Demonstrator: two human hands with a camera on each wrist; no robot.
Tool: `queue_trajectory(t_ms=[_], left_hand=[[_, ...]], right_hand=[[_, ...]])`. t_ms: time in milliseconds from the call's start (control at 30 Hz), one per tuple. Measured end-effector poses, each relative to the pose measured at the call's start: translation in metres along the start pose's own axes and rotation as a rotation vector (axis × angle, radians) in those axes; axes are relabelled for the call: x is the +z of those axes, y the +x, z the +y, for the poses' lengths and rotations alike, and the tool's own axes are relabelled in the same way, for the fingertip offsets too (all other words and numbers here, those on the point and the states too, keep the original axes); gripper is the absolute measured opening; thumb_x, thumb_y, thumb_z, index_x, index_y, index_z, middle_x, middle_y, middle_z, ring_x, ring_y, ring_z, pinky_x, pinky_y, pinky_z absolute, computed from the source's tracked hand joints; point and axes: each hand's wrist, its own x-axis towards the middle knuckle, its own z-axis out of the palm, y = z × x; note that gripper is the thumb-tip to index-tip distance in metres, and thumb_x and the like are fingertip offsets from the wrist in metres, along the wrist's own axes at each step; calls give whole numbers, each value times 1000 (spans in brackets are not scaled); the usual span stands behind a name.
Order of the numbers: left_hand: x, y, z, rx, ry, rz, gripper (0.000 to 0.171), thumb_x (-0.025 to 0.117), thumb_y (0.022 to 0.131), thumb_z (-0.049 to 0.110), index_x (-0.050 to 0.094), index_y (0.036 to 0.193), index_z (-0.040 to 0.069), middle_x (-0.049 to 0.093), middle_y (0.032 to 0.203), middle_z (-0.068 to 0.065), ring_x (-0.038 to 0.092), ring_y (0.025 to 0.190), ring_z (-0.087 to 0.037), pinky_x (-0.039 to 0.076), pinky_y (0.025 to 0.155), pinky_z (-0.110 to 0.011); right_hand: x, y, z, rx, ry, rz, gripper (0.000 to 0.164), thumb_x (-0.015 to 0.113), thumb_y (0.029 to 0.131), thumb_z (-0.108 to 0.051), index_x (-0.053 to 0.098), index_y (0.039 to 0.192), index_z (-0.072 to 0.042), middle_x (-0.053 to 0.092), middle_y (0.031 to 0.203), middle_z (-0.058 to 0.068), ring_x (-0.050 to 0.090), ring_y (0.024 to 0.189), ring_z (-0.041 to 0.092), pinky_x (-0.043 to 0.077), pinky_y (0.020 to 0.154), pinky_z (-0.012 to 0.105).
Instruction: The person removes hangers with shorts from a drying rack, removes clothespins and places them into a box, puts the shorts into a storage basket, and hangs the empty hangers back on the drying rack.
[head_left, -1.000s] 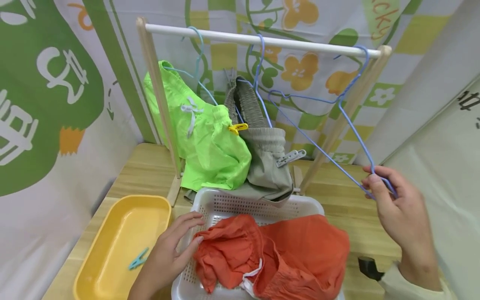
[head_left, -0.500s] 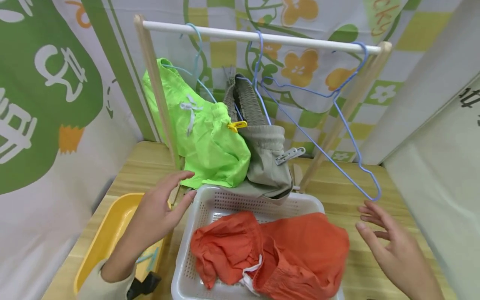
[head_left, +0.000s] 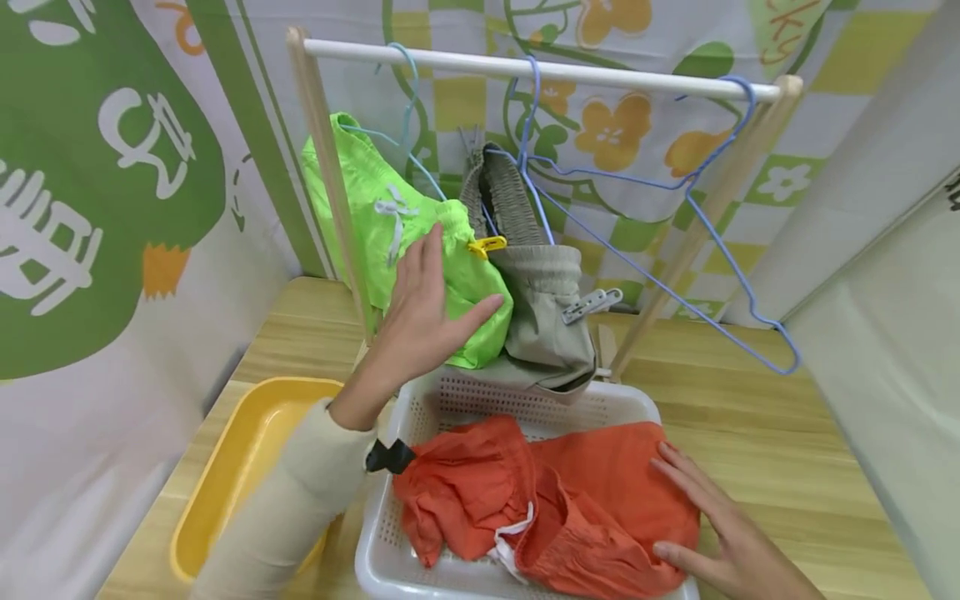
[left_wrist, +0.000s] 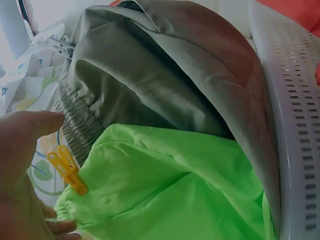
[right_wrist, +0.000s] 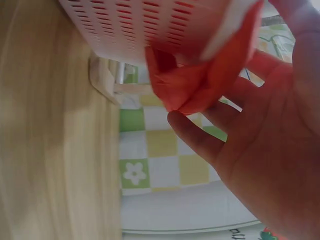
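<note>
In the head view, the red shorts [head_left: 607,467] are being held up by the white basket [head_left: 377,525], with the right part being draped over its rim. That edge is now being touched by the right hand [head_left: 738,546], by which the blue hanger [head_left: 718,156] was being gripped 1.0 s ago; 0.5 s ago it was being held just below the hanger, already let go. The hanger is being carried by the rod [head_left: 465,62]. The right fingers are being held nearly straight, with the thumb spread apart.

The green shorts [head_left: 375,242] are being partly covered by the left hand [head_left: 420,321], which 0.5 s ago was being held lower, near the basket's left rim. Its fingers are being pointed upward, straight and close together, with the thumb spread wide. The tray [head_left: 247,450] is being partly hidden by the left sleeve [head_left: 296,483].

In the left wrist view, the yellow clip [left_wrist: 67,170] is being flanked by the left thumb and fingers; whether the green cloth is being touched cannot be told. The grey shorts [left_wrist: 150,80] are being seen behind.

In the right wrist view, red cloth is being framed by spread fingers, some being partly hidden behind it.
</note>
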Motion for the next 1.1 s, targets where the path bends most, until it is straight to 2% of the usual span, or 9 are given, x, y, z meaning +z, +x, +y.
queue_trajectory(t_ms=[100,200,433,633,733,867,1100], left_hand=[[9,10,0,15,30,79,110,72,92,55,8,162,-1,21,157,-24,21,144,-37,20,118,-55],[16,19,-1,-7,37,135,112,75,90,54,9,161,-3,24,154,-25,24,141,-38,22,115,-55],[30,33,-4,-93,-33,184,115,75,90,55,4,163,0,23,152,-24,23,138,-37,22,114,-54],[38,39,-5,-99,-29,240,107,75,91,47,12,161,-2,30,142,-24,29,129,-38,28,107,-52],[38,40,-5,-97,-34,235,97,73,91,36,17,160,-4,33,138,-24,32,124,-37,30,105,-50],[33,35,-5,-97,-85,201,90,68,89,26,20,159,-3,33,140,-22,33,124,-35,31,105,-49],[19,17,-10,-56,-163,194,83,66,89,19,27,158,-6,42,142,-21,42,121,-31,42,96,-48]], right_hand=[[8,1,2,-29,-5,21,90,89,79,-7,42,155,-3,26,164,23,15,154,12,17,112,10],[11,4,4,-62,-48,49,89,90,78,-8,44,153,0,26,163,25,13,155,17,13,115,12],[19,8,6,-90,-118,80,88,90,79,-12,43,152,3,27,162,27,8,156,19,10,119,17],[24,6,6,-100,-110,99,87,89,81,-14,43,152,5,28,161,28,8,156,24,10,120,20],[25,5,6,-86,-111,94,88,89,80,-12,43,153,4,27,162,27,7,156,22,10,119,18],[26,5,5,-80,-120,94,89,90,79,-11,43,153,2,27,163,26,6,156,20,10,117,15],[24,4,5,-67,-122,109,92,90,78,-11,40,154,3,27,163,25,5,156,18,11,117,13]])
